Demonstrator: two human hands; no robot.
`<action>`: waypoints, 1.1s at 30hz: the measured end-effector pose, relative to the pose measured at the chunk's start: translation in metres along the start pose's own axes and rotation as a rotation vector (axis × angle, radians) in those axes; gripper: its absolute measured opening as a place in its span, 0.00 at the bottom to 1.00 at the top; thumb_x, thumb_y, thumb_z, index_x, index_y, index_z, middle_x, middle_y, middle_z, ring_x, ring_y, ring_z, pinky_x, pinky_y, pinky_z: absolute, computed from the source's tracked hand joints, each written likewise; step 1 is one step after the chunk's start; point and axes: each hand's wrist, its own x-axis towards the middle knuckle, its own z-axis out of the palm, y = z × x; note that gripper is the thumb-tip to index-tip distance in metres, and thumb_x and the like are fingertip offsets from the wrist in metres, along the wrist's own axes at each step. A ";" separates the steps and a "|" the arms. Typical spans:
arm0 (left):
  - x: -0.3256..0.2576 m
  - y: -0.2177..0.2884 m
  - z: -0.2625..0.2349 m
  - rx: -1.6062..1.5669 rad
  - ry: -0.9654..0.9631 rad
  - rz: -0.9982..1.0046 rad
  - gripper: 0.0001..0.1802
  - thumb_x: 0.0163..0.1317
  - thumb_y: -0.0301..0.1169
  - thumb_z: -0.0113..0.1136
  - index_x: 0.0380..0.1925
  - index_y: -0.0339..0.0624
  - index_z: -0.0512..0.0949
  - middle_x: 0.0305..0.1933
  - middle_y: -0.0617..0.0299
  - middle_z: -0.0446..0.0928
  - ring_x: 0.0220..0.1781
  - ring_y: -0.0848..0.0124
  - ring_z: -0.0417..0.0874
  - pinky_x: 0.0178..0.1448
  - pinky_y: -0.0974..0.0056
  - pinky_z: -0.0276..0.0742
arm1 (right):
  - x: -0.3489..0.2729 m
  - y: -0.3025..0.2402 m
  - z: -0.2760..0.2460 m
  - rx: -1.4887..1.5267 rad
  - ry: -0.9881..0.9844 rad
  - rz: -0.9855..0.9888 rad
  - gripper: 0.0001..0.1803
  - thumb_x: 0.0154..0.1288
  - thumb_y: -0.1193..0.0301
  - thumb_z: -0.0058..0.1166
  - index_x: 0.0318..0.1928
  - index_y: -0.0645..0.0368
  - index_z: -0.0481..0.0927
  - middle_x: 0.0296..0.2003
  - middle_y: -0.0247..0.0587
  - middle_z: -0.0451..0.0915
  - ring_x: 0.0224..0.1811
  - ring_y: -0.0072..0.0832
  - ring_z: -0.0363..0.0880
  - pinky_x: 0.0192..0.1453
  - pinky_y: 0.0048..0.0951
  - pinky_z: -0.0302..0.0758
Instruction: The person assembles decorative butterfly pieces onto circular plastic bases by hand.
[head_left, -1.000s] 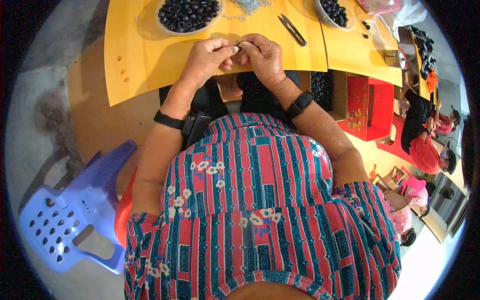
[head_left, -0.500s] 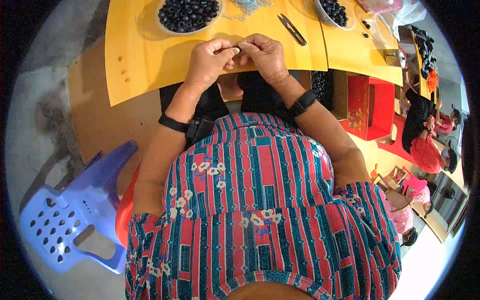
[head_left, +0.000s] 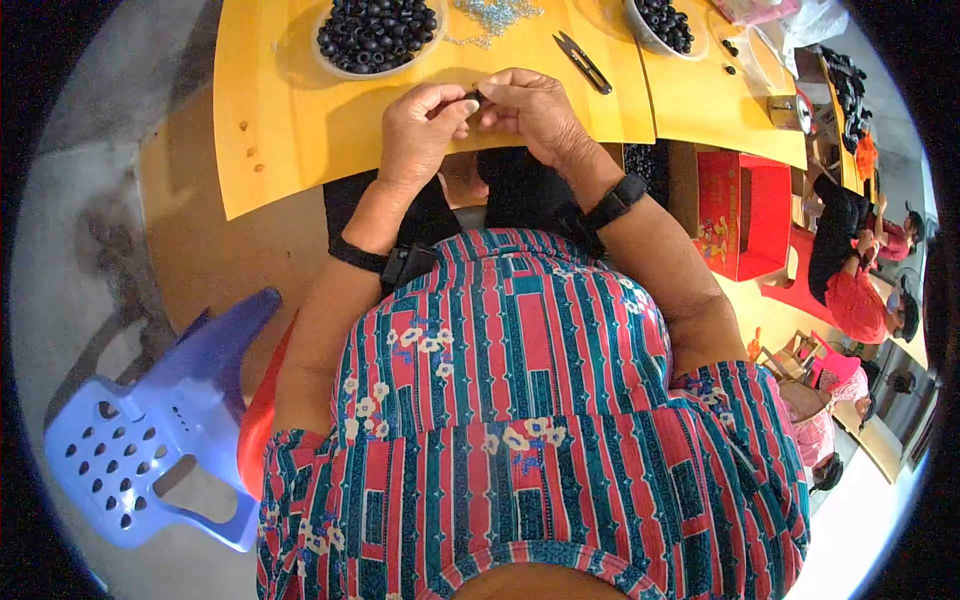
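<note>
My left hand [head_left: 420, 125] and my right hand [head_left: 537, 112] meet over the near edge of the yellow table [head_left: 340, 125]. Both are closed in a pinch, fingertips nearly touching, on a small black piece [head_left: 474, 96]. Most of it is hidden by the fingers, so its exact shape does not show. Just beyond my left hand stands a clear round bowl [head_left: 346, 72] heaped with black bead-like pieces [head_left: 375, 35]. A tangle of thin silvery pieces [head_left: 492, 15] lies beside that bowl. To the right of my right hand rest black thread snips [head_left: 583, 64], blades pointing away.
Another bowl [head_left: 640, 38] of black pieces stands at the far right, with a tin [head_left: 790, 112] nearer. Below the table at right is a red box [head_left: 740, 215]. A blue plastic stool [head_left: 150, 450] is at my left. Other people [head_left: 858, 295] sit at far right.
My hands stay together in nearly the same spot on the small black piece. The fingers of my right hand have shifted slightly, and the whole view has moved a little.
</note>
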 end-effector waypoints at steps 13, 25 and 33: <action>0.000 0.000 0.002 0.304 0.140 0.318 0.08 0.46 0.24 0.65 0.29 0.36 0.80 0.29 0.60 0.75 0.30 0.70 0.77 0.35 0.68 0.74 | 0.006 -0.004 -0.011 0.036 -0.245 0.244 0.16 0.66 0.61 0.44 0.42 0.63 0.74 0.28 0.36 0.73 0.24 0.24 0.72 0.33 0.27 0.77; 0.006 0.008 -0.007 0.170 -0.079 0.145 0.16 0.57 0.31 0.59 0.44 0.37 0.77 0.33 0.58 0.77 0.33 0.72 0.79 0.37 0.71 0.77 | -0.001 0.008 -0.004 -0.235 -0.200 0.050 0.14 0.68 0.62 0.41 0.40 0.61 0.72 0.27 0.34 0.68 0.24 0.20 0.66 0.26 0.21 0.69; 0.011 0.005 -0.006 0.051 -0.290 -0.077 0.20 0.64 0.35 0.52 0.52 0.34 0.71 0.39 0.63 0.77 0.33 0.81 0.76 0.37 0.74 0.76 | -0.004 0.013 0.004 -0.470 -0.119 -0.111 0.13 0.67 0.67 0.39 0.42 0.64 0.71 0.25 0.42 0.74 0.26 0.26 0.73 0.33 0.28 0.74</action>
